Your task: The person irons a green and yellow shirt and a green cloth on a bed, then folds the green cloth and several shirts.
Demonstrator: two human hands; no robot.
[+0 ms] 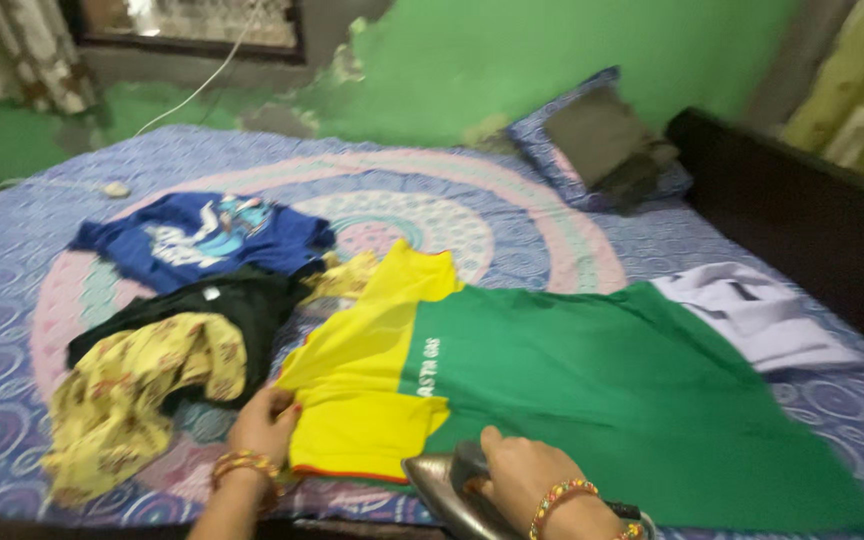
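Head view: right hand [517, 475] closing around iron [442, 490] handle, iron sitting on shirt [552, 380] hem. Left hand [264, 420] lying open, pinning yellow sleeve just left of iron. Risk: iron lingering, scorching fabric; fingers nearing hot sole.

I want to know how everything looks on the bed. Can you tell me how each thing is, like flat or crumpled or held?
Green and yellow shirt: spread flat.
Iron: resting on the shirt's edge, gripped.
Right hand: closed on the iron's handle.
Left hand: pressing the yellow sleeve.
Blue shirt: crumpled.
Black garment: heaped.
Yellow floral cloth: bunched.
White garment: folded.
Pillow: leaning on the wall.
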